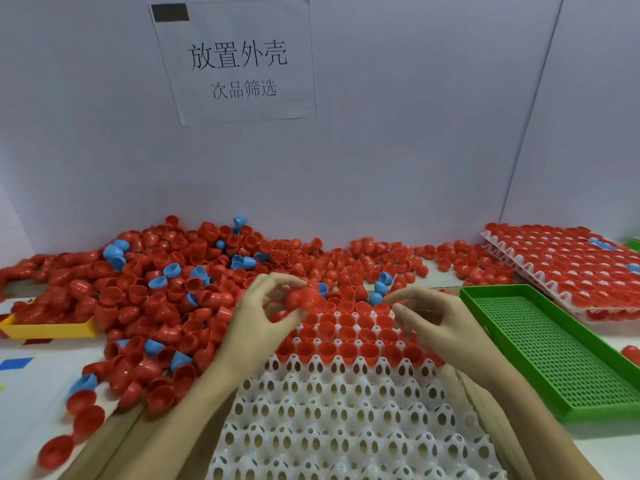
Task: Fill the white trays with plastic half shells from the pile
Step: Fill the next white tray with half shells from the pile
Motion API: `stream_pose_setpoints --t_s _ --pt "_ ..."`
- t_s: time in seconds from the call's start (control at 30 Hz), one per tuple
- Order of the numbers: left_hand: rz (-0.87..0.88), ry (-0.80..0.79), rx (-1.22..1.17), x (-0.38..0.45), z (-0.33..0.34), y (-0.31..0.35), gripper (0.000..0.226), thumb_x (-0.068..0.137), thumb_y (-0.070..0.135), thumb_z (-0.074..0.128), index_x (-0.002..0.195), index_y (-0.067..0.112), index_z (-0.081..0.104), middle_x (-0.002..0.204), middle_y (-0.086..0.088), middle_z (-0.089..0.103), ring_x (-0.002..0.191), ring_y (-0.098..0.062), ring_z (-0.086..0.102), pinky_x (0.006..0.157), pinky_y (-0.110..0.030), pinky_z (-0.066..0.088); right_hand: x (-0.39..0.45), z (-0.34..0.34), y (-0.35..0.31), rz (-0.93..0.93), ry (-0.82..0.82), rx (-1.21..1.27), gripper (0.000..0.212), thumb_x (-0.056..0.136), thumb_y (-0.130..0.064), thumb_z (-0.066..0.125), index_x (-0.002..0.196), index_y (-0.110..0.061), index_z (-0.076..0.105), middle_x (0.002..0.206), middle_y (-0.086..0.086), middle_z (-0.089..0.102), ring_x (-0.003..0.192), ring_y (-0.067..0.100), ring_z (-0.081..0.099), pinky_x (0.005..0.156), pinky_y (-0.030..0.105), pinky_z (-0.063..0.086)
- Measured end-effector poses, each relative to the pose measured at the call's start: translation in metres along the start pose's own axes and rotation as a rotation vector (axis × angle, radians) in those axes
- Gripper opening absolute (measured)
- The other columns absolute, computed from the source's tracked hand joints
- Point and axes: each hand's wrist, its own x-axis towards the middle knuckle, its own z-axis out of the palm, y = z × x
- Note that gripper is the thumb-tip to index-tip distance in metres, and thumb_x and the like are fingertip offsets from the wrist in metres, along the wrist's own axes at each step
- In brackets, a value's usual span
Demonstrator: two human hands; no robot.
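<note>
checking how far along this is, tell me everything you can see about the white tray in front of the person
The white tray looks like moulded plastic, a grid of cone-shaped peaks with oval holes between round pockets. It lies flat on the table, directly in front of the person. Its far rows hold red half shells, open side up; the nearer rows are bare. The pile meets its left and far edges. Both forearms cross it, the right hand hovering over its far right.
</note>
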Motion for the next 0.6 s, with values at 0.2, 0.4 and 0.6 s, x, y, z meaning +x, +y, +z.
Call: stream_pose_setpoints --t_s 0.2,0.4,0.6 --pt "0.170 -0.087 0.095 -0.020 0.023 0.017 0.030 0.082 0.027 0.087 0.109 0.031 0.073 0.106 0.011 0.066 0.103 -0.015 0.068 0.088 -0.022 0.056 -0.003 0.027 -0.018 -0.054 -0.292 0.131 0.064 0.090 -0.028 0.083 0.144 -0.047 0.056 0.134 -0.012 0.067 0.122 0.012 0.069 0.092 0.031 0.062" --pt "0.263 -0.056 0.195 -0.030 0.030 0.017 0.030 0.082 0.025 0.088 0.104 0.031 0.069 0.096 0.013 0.060 0.091 -0.017 0.063 0.080 -0.026 0.054 -0.004 0.045 -0.013 -0.215 -0.169 -0.051 0.030 0.093 -0.035 0.079 0.121 -0.041 0.070 0.112 -0.014 0.076 0.105 0.013 0.074 0.084 0.029 0.062" --pt "0.196 -0.096 0.126 -0.027 0.018 0.021 0.039 0.079 0.038 0.088 0.112 0.032 0.069 0.106 0.014 0.062 0.104 -0.012 0.064 0.088 -0.017 0.052 0.004 0.046 -0.018 -0.140 -0.184 0.035 0.022 0.098 -0.030 0.072 0.120 -0.027 0.072 0.108 0.000 0.077 0.096 0.022 0.076 0.081 0.031 0.063"
